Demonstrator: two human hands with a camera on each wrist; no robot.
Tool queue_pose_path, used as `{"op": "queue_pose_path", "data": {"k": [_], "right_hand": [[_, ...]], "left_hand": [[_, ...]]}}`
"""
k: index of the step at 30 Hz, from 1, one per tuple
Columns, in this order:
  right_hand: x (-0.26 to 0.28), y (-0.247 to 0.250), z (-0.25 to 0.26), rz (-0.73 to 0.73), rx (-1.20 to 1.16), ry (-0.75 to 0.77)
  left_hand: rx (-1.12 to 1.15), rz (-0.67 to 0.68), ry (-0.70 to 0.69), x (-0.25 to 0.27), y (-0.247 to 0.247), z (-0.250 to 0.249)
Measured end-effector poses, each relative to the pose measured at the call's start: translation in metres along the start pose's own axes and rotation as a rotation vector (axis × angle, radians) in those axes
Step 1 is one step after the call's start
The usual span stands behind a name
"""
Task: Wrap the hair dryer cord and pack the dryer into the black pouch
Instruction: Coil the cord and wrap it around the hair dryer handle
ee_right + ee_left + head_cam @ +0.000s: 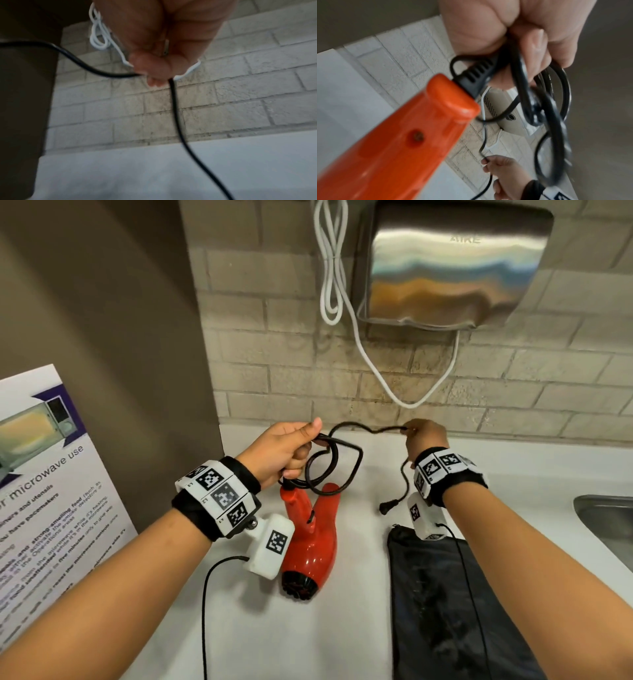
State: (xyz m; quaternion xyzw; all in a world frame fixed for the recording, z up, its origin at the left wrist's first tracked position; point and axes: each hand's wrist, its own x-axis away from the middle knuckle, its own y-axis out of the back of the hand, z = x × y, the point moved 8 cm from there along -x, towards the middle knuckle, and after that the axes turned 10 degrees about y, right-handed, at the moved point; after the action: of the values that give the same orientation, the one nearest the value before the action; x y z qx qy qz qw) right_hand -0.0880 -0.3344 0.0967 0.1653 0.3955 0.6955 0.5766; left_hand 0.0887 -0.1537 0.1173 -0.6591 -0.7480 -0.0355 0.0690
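The cord [342, 436] is the story right now: its coils hang bunched under the left hand [286, 448], whose fingers [298, 455] are curled tight round the gathered loops, and from there one free stretch runs across to the right hand [423, 436], pinched between thumb and fingertips. Beyond that pinch the tail drops down past the right wrist to the plug [385, 508], which dangles just above the table [359, 628]. So the loose run lies sideways between the two hands, and the next loop, I'd judge, means carrying that stretch leftward to the bundle; the right hand is the one on the free end, the left hand the anchor. The hair dryer [310, 537] sits below the left fingers, handle end up toward them, black nozzle end pointing back at the person; whether it rests on the table or hangs partly lifted by its cord I cannot tell. The black pouch [445, 594] lies flat beneath the right forearm, beside the dryer, well clear of the coils. The left wrist view gives what the head view hides: the ribbed black sleeve where cord meets the orange-red handle [402, 135], tucked right against the palm, with loops crossing the fingers [537, 47]. The right wrist view shows the cord [173, 102] entering and leaving the pinch [154, 70], though it is blurred.
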Motion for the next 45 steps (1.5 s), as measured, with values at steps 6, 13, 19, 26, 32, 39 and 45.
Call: {"op": "queue_pose_path", "data": {"k": [6,13,19,26,32,39,45], "right_hand": [[0.052,-0.032,0.07,0.09,-0.011,0.465],[0.114,-0.074,0.112,0.623,-0.444,0.525],[0.129,-0.085,0.121,0.626,-0.586,0.609],[0.084,-0.06,0.101,0.116,-0.518,0.554],[0.038,-0.062,0.051,0.1,-0.266,0.247],[0.041,-0.083,0.032,0.281,-0.041,0.117],[0.081,-0.036,0.102,0.057,-0.708,0.481]], "left_hand": [[0.046,-0.031,-0.03,-0.005,0.004,0.0],[0.123,-0.08,-0.09,-0.006,0.012,-0.002],[0.135,-0.059,-0.107,-0.004,0.005,-0.004],[0.128,-0.022,-0.075,-0.001,-0.001,0.0],[0.202,0.013,-0.083,0.004,0.002,-0.001],[0.267,-0.031,0.028,0.0,0.005,0.003],[0.222,-0.087,-0.021,0.004,0.007,-0.001]]}}
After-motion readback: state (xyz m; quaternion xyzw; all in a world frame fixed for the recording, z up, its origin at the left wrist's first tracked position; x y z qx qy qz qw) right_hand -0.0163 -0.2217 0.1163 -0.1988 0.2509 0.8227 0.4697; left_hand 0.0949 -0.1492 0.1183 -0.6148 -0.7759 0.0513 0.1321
